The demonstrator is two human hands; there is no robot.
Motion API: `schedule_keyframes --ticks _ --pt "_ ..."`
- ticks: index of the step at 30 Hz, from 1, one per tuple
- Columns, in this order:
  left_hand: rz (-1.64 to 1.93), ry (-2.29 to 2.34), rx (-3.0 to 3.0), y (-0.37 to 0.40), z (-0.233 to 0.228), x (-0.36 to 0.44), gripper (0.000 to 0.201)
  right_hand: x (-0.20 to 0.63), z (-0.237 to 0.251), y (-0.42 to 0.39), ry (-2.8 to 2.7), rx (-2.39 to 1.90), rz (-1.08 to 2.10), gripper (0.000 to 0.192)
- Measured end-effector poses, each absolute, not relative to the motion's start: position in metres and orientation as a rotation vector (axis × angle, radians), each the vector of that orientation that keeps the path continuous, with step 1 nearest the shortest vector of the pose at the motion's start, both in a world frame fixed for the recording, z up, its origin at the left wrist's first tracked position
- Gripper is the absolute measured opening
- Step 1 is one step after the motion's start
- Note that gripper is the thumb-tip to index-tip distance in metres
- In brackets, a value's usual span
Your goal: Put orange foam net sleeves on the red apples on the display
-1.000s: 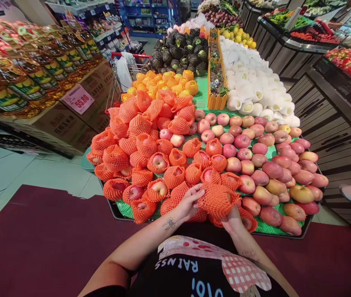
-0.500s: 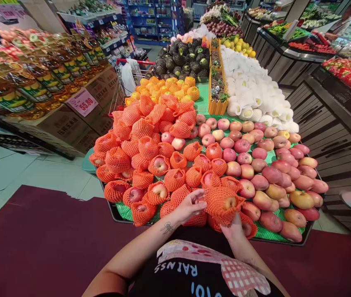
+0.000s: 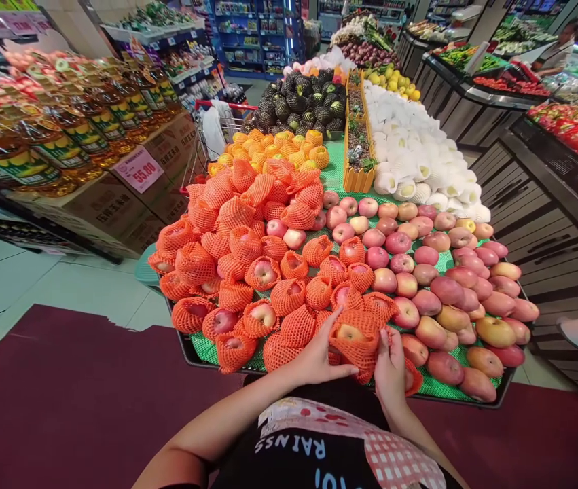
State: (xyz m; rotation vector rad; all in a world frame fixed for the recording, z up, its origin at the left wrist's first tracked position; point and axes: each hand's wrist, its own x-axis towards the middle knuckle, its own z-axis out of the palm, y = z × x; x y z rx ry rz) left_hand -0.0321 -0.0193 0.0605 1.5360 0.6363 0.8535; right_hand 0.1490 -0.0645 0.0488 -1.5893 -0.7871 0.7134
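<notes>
Between my two hands, above the near edge of the fruit display, is an apple in an orange foam net; some of its skin shows through the net's opening. My left hand cups it from the left, thumb below and fingers behind. On the right side, my right hand pinches the net with its fingers. Around them lie several netted apples to the left. Bare apples spread over the green mat to the right.
Farther back are oranges, dark-netted fruit, a yellow planter box and white-wrapped fruit. Oil bottles stand on cartons at left, with a shopping cart beside the display. A person is at the far right.
The netted apple has turned and shifted slightly left. My left hand has closed in against its side, and my right hand has moved from beneath it to its right side.
</notes>
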Motion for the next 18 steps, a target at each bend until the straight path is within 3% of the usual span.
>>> schedule_keyframes --ticks 4,9,12,18 --pt "0.949 0.643 1.254 -0.012 0.059 -0.029 0.104 0.138 0.058 -0.070 -0.921 -1.598 0.732 0.036" --pt "0.948 0.698 0.993 -0.001 0.060 -0.036 0.094 0.136 0.063 -0.065 -0.936 -1.514 1.015 0.044" --pt "0.946 0.732 0.950 0.003 0.062 -0.038 0.090 0.136 0.068 -0.063 -0.977 -1.459 0.911 0.047" --pt "0.895 0.733 1.003 0.006 0.069 -0.039 0.081 0.128 0.070 -0.066 -1.577 -1.424 0.588 0.100"
